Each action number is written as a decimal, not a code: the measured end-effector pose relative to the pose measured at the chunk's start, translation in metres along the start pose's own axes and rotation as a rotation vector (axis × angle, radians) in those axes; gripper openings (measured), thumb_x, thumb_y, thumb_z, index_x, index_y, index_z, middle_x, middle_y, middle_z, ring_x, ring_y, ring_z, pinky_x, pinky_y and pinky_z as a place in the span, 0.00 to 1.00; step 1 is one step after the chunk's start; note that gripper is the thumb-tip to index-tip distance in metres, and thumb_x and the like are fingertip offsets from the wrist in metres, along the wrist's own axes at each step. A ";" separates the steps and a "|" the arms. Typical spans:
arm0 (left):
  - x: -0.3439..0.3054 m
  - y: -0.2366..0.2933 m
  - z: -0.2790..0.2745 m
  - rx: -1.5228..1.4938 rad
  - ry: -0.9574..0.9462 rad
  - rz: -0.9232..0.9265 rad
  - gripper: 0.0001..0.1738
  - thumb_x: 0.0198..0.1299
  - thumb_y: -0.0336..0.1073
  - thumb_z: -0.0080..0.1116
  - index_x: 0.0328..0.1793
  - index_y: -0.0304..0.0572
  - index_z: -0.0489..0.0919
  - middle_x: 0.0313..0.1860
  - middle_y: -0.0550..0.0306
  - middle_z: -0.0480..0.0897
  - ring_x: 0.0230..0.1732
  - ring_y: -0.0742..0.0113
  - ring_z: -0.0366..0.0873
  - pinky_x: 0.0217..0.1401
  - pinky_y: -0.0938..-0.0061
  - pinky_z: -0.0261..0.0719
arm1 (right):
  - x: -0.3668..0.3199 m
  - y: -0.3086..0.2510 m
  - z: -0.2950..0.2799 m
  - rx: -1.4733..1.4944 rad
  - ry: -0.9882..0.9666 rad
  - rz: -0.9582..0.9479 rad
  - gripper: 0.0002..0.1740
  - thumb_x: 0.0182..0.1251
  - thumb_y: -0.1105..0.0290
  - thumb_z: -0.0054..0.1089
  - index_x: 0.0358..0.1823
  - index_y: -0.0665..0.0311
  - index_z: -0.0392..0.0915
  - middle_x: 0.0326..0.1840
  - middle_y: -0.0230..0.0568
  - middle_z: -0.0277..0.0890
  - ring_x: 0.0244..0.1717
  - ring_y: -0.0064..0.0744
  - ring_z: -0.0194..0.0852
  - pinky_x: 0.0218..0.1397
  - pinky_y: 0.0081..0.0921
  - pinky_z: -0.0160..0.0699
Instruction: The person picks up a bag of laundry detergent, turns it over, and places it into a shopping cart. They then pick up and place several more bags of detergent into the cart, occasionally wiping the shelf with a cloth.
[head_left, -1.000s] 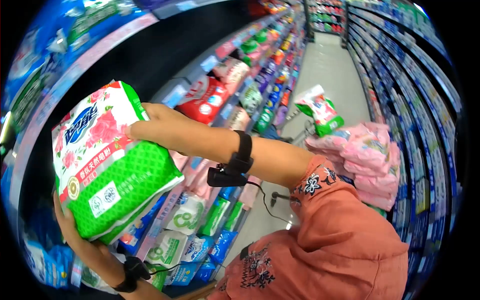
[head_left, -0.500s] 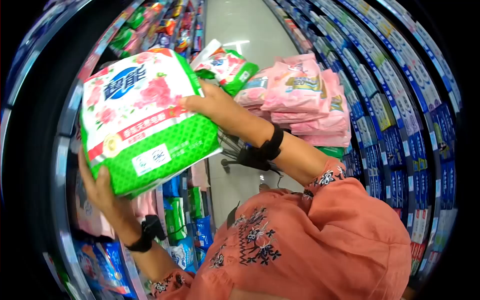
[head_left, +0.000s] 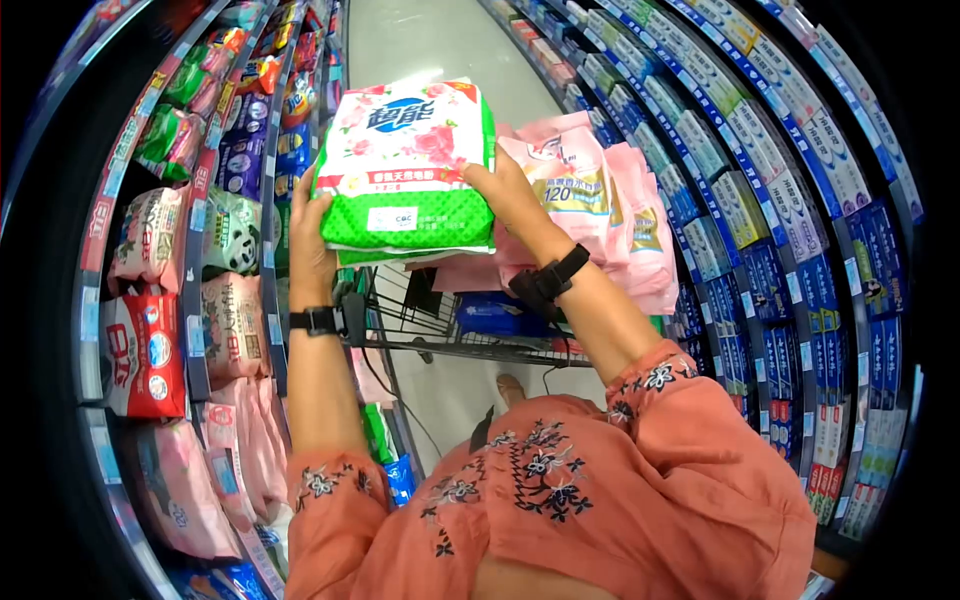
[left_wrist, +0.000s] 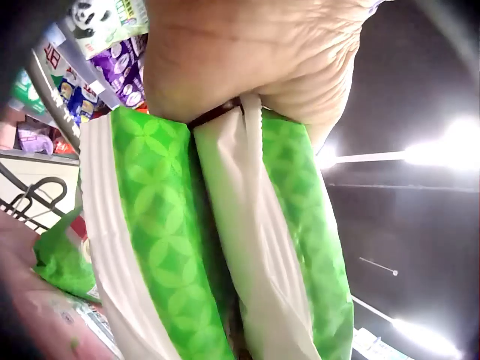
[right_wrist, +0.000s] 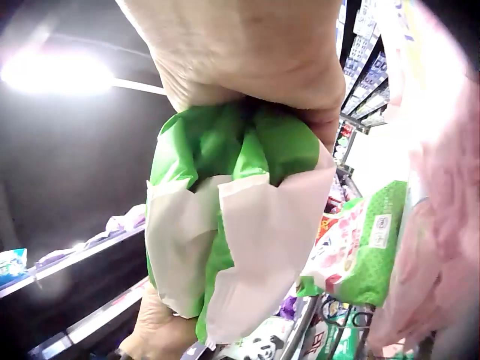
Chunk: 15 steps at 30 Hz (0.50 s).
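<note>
The left hand (head_left: 311, 225) and the right hand (head_left: 512, 190) hold between them a green and white bag (head_left: 405, 170), one at each side, with the thumbs on its front face. The bag is of soft, shiny plastic, thick and almost square, with pink roses on the white part and a fine lattice on the green part. The wrist views show two packs side by side, with a narrow gap between them and pale folded film at the edges. The bag is above the near side of a cart (head_left: 450, 345), made of dark wire mesh. In the cart, to the right, pink bags (head_left: 580, 190) lie in a puffy, wrinkled pile, and a blue package (head_left: 505, 315) is low in it. Another green and white pack (right_wrist: 360, 244) is beside the pink ones. On the left, a shelf (head_left: 190, 300) carries plump, glossy bags; on the right, a shelf of boxes (head_left: 770, 240) stands in straight rows.
</note>
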<state>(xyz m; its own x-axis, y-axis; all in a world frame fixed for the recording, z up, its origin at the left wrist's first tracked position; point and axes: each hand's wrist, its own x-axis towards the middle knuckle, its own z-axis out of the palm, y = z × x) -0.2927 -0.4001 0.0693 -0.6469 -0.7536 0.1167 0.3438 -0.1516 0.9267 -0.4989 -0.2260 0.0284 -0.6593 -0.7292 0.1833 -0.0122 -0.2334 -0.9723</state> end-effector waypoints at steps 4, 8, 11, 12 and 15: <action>0.057 -0.046 -0.010 0.014 -0.088 -0.052 0.33 0.65 0.32 0.55 0.77 0.35 0.66 0.67 0.47 0.76 0.65 0.60 0.77 0.68 0.68 0.76 | 0.024 0.040 -0.014 -0.043 0.086 -0.027 0.32 0.66 0.64 0.59 0.69 0.73 0.67 0.60 0.51 0.79 0.59 0.38 0.79 0.64 0.31 0.75; 0.079 -0.063 -0.014 0.048 -0.092 -0.151 0.35 0.62 0.32 0.56 0.78 0.37 0.66 0.66 0.47 0.77 0.65 0.60 0.76 0.67 0.69 0.75 | 0.032 0.064 -0.013 -0.073 0.135 -0.006 0.32 0.66 0.64 0.58 0.69 0.73 0.66 0.60 0.54 0.79 0.60 0.43 0.79 0.65 0.33 0.74; 0.089 -0.081 -0.022 0.105 -0.070 -0.219 0.38 0.61 0.33 0.57 0.79 0.37 0.65 0.66 0.47 0.77 0.63 0.59 0.77 0.67 0.69 0.75 | 0.035 0.089 -0.014 -0.088 0.159 0.008 0.32 0.65 0.65 0.56 0.68 0.73 0.68 0.60 0.59 0.79 0.60 0.50 0.79 0.65 0.36 0.73; 0.090 -0.084 -0.022 0.106 -0.091 -0.215 0.38 0.61 0.34 0.57 0.80 0.37 0.65 0.67 0.47 0.77 0.65 0.59 0.76 0.67 0.69 0.74 | 0.035 0.087 -0.014 -0.135 0.155 0.028 0.32 0.65 0.66 0.55 0.69 0.73 0.67 0.60 0.57 0.79 0.61 0.48 0.79 0.65 0.35 0.74; 0.078 -0.088 -0.026 0.142 -0.105 -0.231 0.38 0.62 0.35 0.58 0.80 0.39 0.65 0.67 0.47 0.77 0.65 0.59 0.76 0.68 0.69 0.73 | 0.032 0.086 -0.014 -0.320 0.127 0.131 0.31 0.65 0.68 0.55 0.69 0.75 0.66 0.62 0.60 0.78 0.63 0.49 0.78 0.65 0.36 0.75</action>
<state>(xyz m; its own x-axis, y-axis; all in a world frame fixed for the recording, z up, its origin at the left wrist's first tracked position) -0.3558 -0.4617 -0.0122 -0.7665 -0.6380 -0.0733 0.0855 -0.2145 0.9730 -0.5318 -0.2600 -0.0514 -0.7586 -0.6493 0.0538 -0.1425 0.0848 -0.9862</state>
